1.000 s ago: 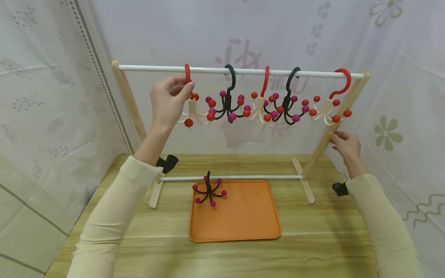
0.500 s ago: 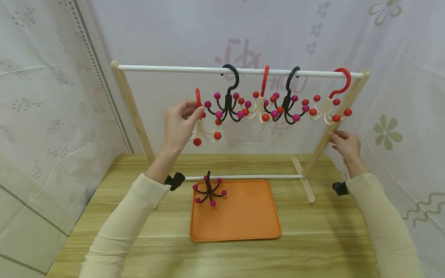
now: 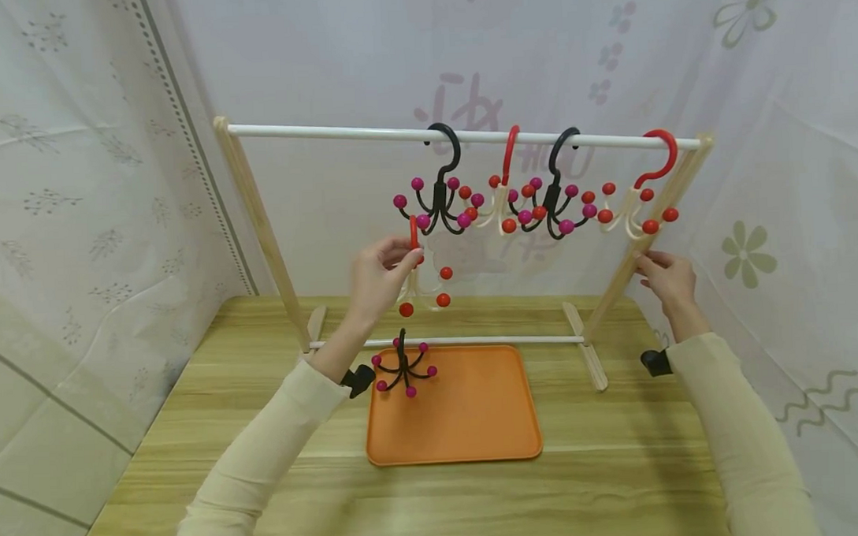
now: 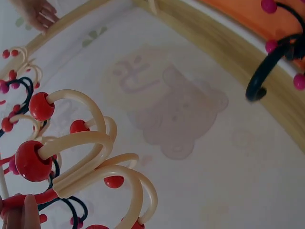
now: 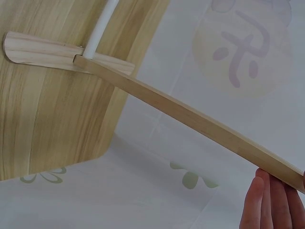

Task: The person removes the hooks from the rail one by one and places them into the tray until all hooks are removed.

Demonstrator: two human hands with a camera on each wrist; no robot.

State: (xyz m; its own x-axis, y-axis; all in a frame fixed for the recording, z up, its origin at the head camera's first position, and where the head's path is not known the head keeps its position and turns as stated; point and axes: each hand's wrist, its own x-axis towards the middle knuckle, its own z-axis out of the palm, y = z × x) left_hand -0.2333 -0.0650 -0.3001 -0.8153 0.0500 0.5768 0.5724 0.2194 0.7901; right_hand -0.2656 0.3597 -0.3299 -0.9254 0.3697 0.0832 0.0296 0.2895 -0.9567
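My left hand [image 3: 381, 276] pinches the red hook of a cream multi-arm hanger [image 4: 90, 162] tipped with red balls. That hanger hangs upright below the rack's white top rail [image 3: 367, 134], off the rail and in front of the back curtain. My right hand [image 3: 667, 283] holds the wooden right post [image 5: 190, 117] of the rack, its fingers against one side. On the rail hang two black hangers with pink balls, one left [image 3: 440, 195] and one right [image 3: 552, 194]. Two red-hooked cream hangers, one in the middle [image 3: 513, 143] and one at the right end [image 3: 669, 145], hang there too.
An orange tray [image 3: 470, 424] lies on the wooden table [image 3: 606, 475] before the rack's lower white bar [image 3: 488, 341]. Another black hanger with pink balls [image 3: 404, 367] stands at the tray's back left. Patterned curtains [image 3: 64, 194] enclose the table at the back and sides.
My left hand has lifted the red-hooked hanger off the rail and brought it down and rightward, toward the tray. The leftmost black hanger on the rail has swung slightly. My right hand stays put.
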